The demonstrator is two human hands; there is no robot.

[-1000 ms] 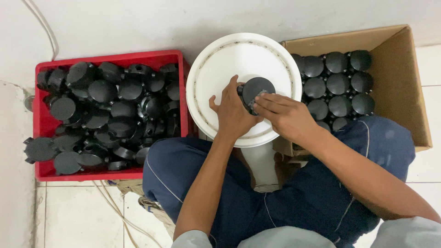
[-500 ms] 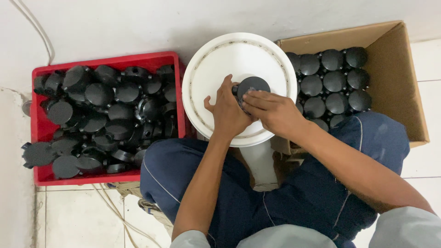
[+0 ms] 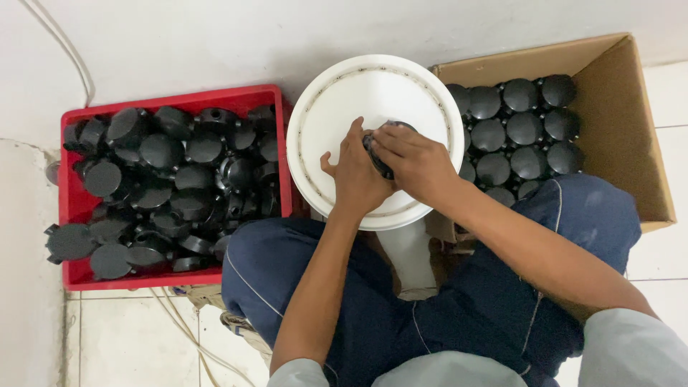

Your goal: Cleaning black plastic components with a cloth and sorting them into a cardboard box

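Both hands meet over one round black part [image 3: 378,152] that sits on the white bucket lid [image 3: 322,129], which serves as a raised work surface between the person's knees. The left hand [image 3: 356,178] wraps the part from the near side, fingers curled around its edge, seemingly to steady it, while the right hand [image 3: 410,161] lies over the top with its fingers pressed down on it, hiding most of it. On the person's left stands a red crate [image 3: 69,193] heaped loosely with similar black parts, and on the right an open cardboard box [image 3: 616,143] holds the same kind set in neat rows, both within easy reach. White tile floor [image 3: 122,337] shows beneath.
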